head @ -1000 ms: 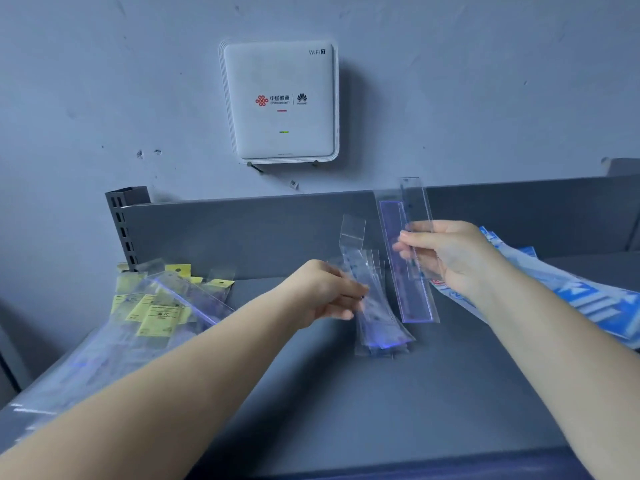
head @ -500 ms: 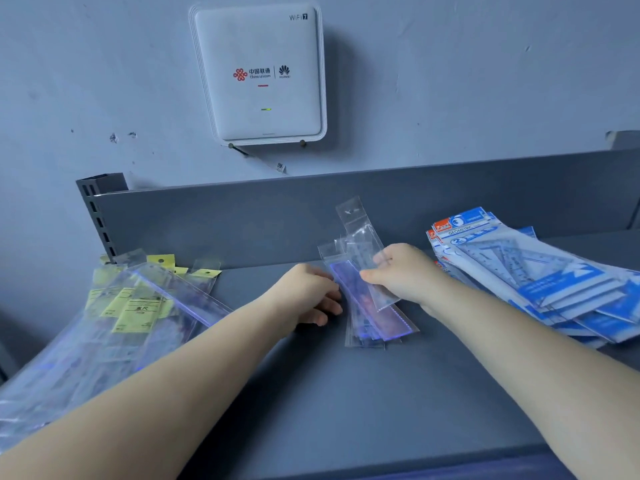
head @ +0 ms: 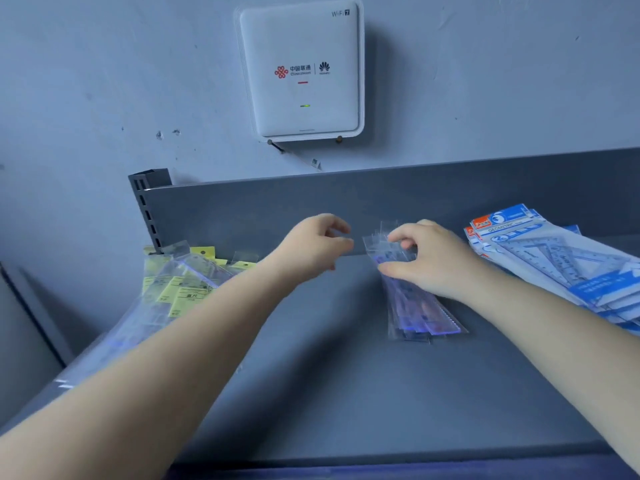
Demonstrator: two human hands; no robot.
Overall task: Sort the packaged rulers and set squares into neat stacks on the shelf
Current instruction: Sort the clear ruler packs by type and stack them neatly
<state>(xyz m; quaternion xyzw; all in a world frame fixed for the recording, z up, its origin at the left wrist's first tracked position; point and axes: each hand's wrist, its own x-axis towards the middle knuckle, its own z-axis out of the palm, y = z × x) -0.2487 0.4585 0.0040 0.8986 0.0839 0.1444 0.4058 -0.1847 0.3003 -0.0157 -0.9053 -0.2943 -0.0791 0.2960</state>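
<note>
A small stack of clear-sleeved purple rulers [head: 420, 313] lies in the middle of the grey shelf [head: 346, 393]. My right hand [head: 429, 261] rests on the stack's far end, fingers curled over the sleeve tops. My left hand [head: 317, 245] hovers just left of the stack, fingers bent and apart, holding nothing. At the left lies a loose pile of rulers with yellow labels [head: 173, 296]. A fanned stack of blue and white set square packs [head: 561, 265] sits at the right.
The shelf's grey back panel [head: 346, 206] rises behind the stacks, with a slotted upright [head: 145, 206] at its left end. A white WiFi router [head: 299, 71] hangs on the wall above. The shelf's front lip [head: 381, 459] runs along the bottom.
My right hand laid the purple ruler it held onto the middle stack and now presses the stack's far end. My left hand let go of the stack and lifted away to its left.
</note>
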